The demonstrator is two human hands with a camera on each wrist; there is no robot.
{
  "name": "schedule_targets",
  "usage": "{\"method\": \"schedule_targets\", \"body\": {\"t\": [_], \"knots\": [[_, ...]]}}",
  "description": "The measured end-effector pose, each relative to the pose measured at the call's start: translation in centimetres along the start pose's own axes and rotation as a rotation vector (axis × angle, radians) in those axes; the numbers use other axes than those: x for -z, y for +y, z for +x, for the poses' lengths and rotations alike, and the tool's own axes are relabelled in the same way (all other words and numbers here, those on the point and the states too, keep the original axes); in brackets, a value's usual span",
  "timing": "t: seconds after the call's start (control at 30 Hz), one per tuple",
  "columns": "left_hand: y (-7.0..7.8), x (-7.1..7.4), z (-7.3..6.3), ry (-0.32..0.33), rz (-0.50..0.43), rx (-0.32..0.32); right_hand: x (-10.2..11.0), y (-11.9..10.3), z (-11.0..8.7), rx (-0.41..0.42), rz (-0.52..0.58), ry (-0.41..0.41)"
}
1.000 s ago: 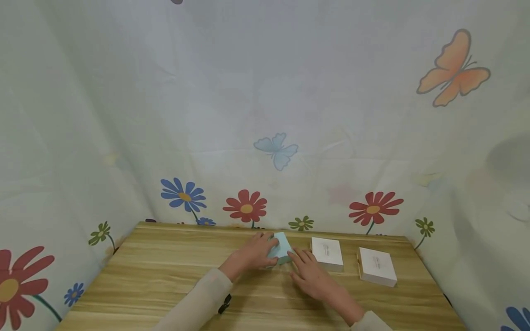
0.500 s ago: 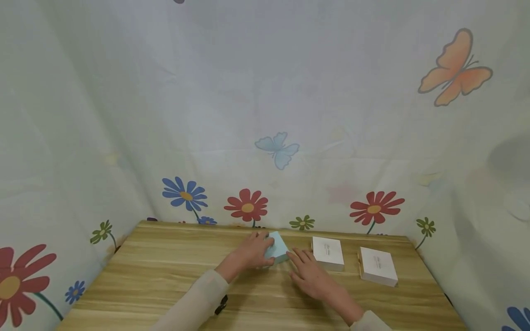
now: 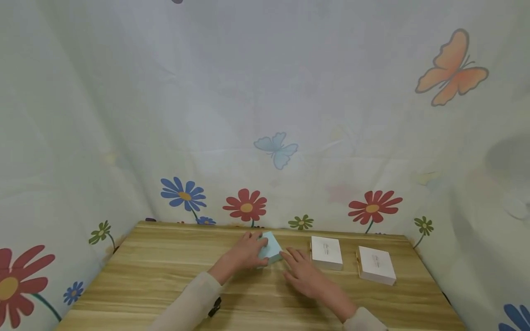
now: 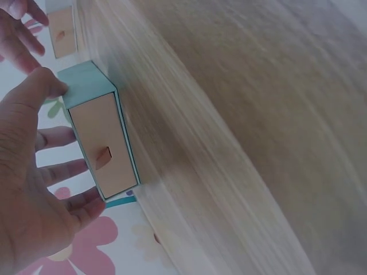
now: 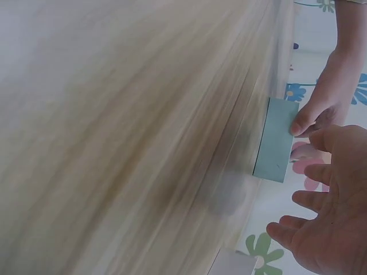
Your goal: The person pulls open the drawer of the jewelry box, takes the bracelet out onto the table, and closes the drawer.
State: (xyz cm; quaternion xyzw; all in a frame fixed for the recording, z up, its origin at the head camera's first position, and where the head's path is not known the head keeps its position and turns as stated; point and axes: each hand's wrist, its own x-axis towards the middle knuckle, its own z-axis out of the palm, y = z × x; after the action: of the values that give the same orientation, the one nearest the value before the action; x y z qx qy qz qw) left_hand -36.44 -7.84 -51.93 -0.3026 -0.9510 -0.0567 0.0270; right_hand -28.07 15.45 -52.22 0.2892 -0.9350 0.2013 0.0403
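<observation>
Nearer than the pale blue box (image 3: 271,246) and to its left, a small black object (image 3: 215,307) lies on the bench (image 3: 165,262); the right hand (image 3: 304,274), fingers extended and gripping nothing, reaches the box's right edge, contact unclear; well right of the box lies a white box (image 3: 377,265), with a second white box (image 3: 325,253) between; the left hand (image 3: 246,252) grasps the blue box on the bench; behind it hangs a flowered curtain (image 3: 207,101).
</observation>
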Motion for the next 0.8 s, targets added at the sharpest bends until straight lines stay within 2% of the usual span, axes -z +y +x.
{"method": "schedule_targets", "body": {"t": [0.23,0.4,0.57,0.8], "knots": [[-0.7,-0.1,-0.5,0.018,-0.017,-0.005,-0.4,-0.6,0.7,0.003,-0.001,-0.014],[-1.3,-0.3,-0.6,0.028,0.008,0.001,-0.5,-1.0,0.9,-0.006,-0.011,-0.029],[-1.5,-0.1,-0.7,0.033,0.008,-0.001,-0.6,-1.1,1.0,-0.007,-0.027,-0.013],[-1.6,-0.1,-1.1,0.025,-0.023,0.024,-0.8,-1.5,1.5,-0.008,-0.009,-0.041]]}}
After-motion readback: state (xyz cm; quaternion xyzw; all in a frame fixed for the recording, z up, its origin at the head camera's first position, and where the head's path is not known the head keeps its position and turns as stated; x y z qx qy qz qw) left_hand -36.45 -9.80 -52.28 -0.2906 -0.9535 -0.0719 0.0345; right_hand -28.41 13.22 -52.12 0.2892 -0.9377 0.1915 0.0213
